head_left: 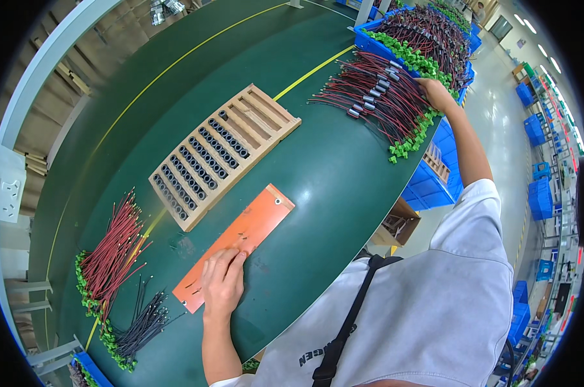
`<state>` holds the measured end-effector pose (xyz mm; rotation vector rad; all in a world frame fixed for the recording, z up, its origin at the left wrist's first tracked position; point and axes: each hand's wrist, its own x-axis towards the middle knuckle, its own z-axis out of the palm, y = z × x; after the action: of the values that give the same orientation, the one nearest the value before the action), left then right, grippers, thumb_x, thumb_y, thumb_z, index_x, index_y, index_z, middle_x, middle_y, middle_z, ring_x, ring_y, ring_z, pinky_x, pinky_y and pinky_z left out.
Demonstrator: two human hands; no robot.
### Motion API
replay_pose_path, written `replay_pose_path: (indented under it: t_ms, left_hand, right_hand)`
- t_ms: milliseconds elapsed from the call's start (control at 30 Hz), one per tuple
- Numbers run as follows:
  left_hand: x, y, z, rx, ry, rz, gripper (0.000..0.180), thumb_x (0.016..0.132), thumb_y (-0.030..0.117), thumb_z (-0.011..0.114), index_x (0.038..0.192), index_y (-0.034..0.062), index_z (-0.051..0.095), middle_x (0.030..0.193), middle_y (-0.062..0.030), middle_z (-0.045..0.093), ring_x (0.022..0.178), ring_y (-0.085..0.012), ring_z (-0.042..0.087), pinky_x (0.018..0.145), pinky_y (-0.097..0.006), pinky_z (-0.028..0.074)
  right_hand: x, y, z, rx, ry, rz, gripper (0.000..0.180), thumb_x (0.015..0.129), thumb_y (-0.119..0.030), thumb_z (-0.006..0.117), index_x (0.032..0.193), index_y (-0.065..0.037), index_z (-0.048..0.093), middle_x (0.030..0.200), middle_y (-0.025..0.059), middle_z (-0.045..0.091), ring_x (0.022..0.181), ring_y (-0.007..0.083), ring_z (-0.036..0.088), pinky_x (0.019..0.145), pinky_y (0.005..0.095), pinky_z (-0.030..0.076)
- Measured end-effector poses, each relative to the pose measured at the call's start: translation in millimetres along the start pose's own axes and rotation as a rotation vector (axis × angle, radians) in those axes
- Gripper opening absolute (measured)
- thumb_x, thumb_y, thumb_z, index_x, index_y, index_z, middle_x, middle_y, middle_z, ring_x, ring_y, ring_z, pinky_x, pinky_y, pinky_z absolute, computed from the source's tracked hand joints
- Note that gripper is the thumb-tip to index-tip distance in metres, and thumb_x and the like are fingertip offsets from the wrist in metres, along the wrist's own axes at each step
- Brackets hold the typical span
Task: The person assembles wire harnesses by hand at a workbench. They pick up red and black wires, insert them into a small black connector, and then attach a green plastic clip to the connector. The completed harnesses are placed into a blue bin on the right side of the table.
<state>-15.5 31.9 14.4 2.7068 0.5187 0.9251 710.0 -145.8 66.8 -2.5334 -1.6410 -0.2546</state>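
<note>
My left hand (222, 280) rests on an orange rectangular board (247, 226), its slightly bent fingertips on the surface and no held object visible. Small dark marks or bits lie just past the fingertips. My right hand (438, 97) is stretched to the far right, its fingers closing around red and black wires in a bundle (389, 90). These wires carry silver-grey cylinders at mid-length and green connectors at the near ends. Left of the board stands a wooden slotted tray (231, 164) with rows of black ring-shaped parts; several slots at its right end hold none.
Red wires (114, 248) and black wires (143, 322), both with green connectors, lie at the left on the green table (331, 193). A blue bin (369, 42) heaped with wires stands beyond the right bundle. Below the table's right edge is another blue bin (427, 187).
</note>
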Motion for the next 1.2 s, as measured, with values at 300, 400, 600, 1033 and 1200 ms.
replay_pose_path:
  t_ms: [300, 400, 600, 1033, 1200]
  left_hand:
    - [0, 0, -3, 0.014, -0.003, -0.010, 0.027, 0.077, -0.004, 0.078, 0.102, 0.0045, 0.071, 0.103, -0.0087, 0.068, 0.096, -0.0287, 0.067, 0.077, -0.040, 0.053]
    - [0, 0, -2, 0.008, -0.002, -0.009, 0.027, 0.078, -0.003, 0.078, 0.102, 0.0043, 0.071, 0.103, -0.0088, 0.068, 0.096, -0.0287, 0.067, 0.077, -0.040, 0.053]
    - [-3, 2, -5, 0.015, 0.005, -0.033, 0.024, 0.078, -0.002, 0.077, 0.101, 0.0039, 0.072, 0.103, -0.0088, 0.068, 0.096, -0.0288, 0.067, 0.077, -0.040, 0.053]
    - [-9, -2, -12, 0.001, -0.005, -0.058, 0.026, 0.080, -0.001, 0.075, 0.104, 0.0052, 0.072, 0.105, -0.0059, 0.070, 0.095, -0.0260, 0.068, 0.077, -0.038, 0.053]
    - [-17, -6, -12, -0.037, 0.032, 0.022, 0.036, 0.081, 0.003, 0.063, 0.116, 0.0063, 0.069, 0.127, -0.0041, 0.069, 0.102, -0.0236, 0.066, 0.084, -0.038, 0.053]
  right_hand:
    - [5, -21, -11, -0.015, -0.096, 0.141, 0.032, 0.099, -0.014, 0.055, 0.126, 0.001, 0.065, 0.109, 0.0284, 0.068, 0.102, 0.0468, 0.064, 0.091, 0.0516, 0.050]
    - [1, -25, -17, -0.105, -0.033, 0.150, 0.031, 0.101, -0.021, 0.056, 0.120, 0.000, 0.069, 0.109, 0.0240, 0.069, 0.104, 0.0424, 0.065, 0.092, 0.0498, 0.051]
    - [10, -123, -46, 0.040, 0.188, -0.022, 0.032, 0.101, -0.032, 0.060, 0.108, -0.004, 0.073, 0.107, 0.0147, 0.068, 0.105, 0.0357, 0.065, 0.090, 0.0472, 0.052]
    - [44, -403, 34, 0.659, 0.097, -0.511, 0.019, 0.096, -0.016, 0.066, 0.105, 0.000, 0.070, 0.105, 0.0190, 0.069, 0.095, 0.0367, 0.067, 0.088, 0.0432, 0.054]
    - [107, -488, 84, 0.480, 0.354, -0.457, 0.030, 0.100, -0.016, 0.057, 0.122, 0.002, 0.066, 0.123, 0.0225, 0.062, 0.116, 0.0383, 0.059, 0.105, 0.0465, 0.045]
